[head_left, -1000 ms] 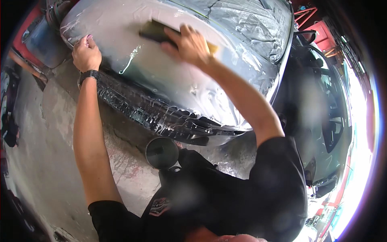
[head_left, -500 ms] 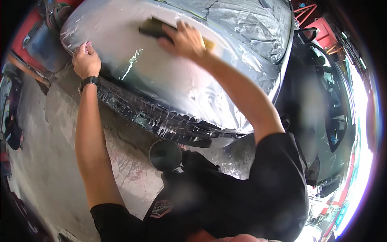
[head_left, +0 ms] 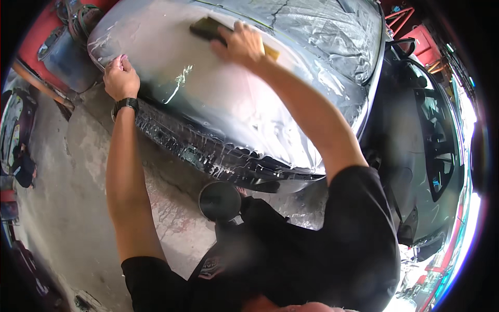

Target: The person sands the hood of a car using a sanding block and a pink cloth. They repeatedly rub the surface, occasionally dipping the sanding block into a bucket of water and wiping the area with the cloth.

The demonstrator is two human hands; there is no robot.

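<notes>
Wet and milky, a car's grey-white body panel (head_left: 208, 99) lies in front of me. My right hand (head_left: 241, 46) grips a long, dark sanding block (head_left: 209, 28) with a yellowish end, pressed flat against the panel's far part. The fingers wrap over its middle and are slightly blurred. At the panel's left edge, my left hand (head_left: 121, 80) is closed, with something small and pinkish showing at its fingertips; I cannot make out what it is. A dark watch is on that wrist.
A dark round bucket (head_left: 220, 201) stands on the wet concrete floor below the car's front edge. Wrinkled plastic sheeting (head_left: 338, 39) covers the car farther right. Another dark car (head_left: 410, 156) is close on my right. A grey bin (head_left: 70, 60) stands at the far left.
The whole view has shifted slightly, so the car and bucket sit a little farther right. My right hand keeps hold of the sanding block on the panel; my left hand stays at the edge.
</notes>
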